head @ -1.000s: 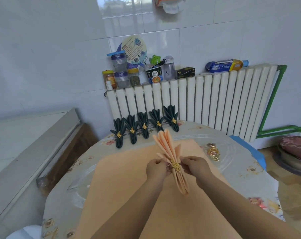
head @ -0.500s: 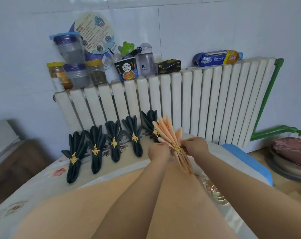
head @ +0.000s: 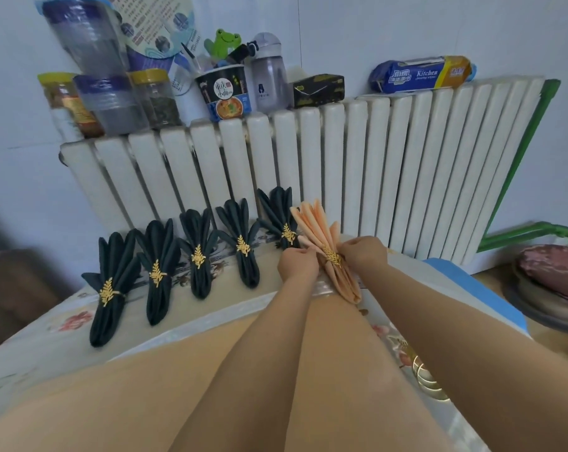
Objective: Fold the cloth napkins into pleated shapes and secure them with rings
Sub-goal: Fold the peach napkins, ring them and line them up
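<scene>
1. Your left hand [head: 298,263] and right hand [head: 362,252] each pinch the peach napkin [head: 321,238] at its gold ring [head: 333,257], fingers grasping it from both sides, just above the tabletop [head: 48,324].
2. Risk: tug unevenly and the ring could slide off-centre, letting the pleats above your fingers splay or collapse.
3. Risk: set it down carelessly and it may knock the nearest dark napkin [head: 281,220], just left of your fingers.
4. Count: five dark napkins, each ringed; one peach napkin in hand; spare rings [head: 427,380] near your right forearm, number unclear.
</scene>
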`<action>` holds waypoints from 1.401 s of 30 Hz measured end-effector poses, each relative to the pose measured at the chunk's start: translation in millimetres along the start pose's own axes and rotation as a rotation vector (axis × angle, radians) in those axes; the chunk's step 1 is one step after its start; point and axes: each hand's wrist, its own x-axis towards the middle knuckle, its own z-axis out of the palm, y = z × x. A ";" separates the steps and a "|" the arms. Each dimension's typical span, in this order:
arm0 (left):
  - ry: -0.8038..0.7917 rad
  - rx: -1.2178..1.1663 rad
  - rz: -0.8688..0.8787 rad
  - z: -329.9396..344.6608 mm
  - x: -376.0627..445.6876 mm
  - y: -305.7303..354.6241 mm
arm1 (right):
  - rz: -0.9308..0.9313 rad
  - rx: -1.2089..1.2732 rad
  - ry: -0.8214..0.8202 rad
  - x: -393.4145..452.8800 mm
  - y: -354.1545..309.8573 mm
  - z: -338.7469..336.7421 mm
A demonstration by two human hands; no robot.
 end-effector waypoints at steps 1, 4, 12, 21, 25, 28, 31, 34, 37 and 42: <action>-0.001 0.019 0.001 -3.4 -6.0 0.4 | -0.011 -0.019 0.000 -5.6 0.8 -0.8; -0.014 0.067 0.025 -14.4 -29.3 5.4 | -0.067 -0.053 0.035 -21.2 4.4 -5.2; -0.111 0.031 0.088 -68.2 -147.4 18.3 | -0.297 -0.126 -0.046 -129.3 -6.0 -41.1; -0.141 0.286 0.280 -165.7 -295.4 -17.3 | -0.357 -0.026 -0.161 -286.7 15.1 -75.4; -0.155 0.448 0.263 -209.5 -364.3 -52.2 | -0.399 -0.045 -0.210 -357.6 37.2 -90.7; -0.182 0.569 0.269 -238.9 -402.9 -83.4 | -0.430 -0.100 -0.266 -398.6 55.9 -97.9; -0.207 0.688 0.307 -266.3 -432.8 -109.8 | -0.498 -0.195 -0.350 -430.8 71.6 -104.3; -0.233 0.779 0.326 -291.8 -461.5 -129.2 | -0.567 -0.306 -0.471 -460.3 87.1 -111.2; -0.239 0.766 0.321 -309.7 -477.3 -142.7 | -0.670 -0.384 -0.552 -475.2 100.9 -119.5; -0.279 0.712 0.347 -325.1 -494.7 -162.2 | -0.725 -0.463 -0.675 -490.5 119.6 -127.1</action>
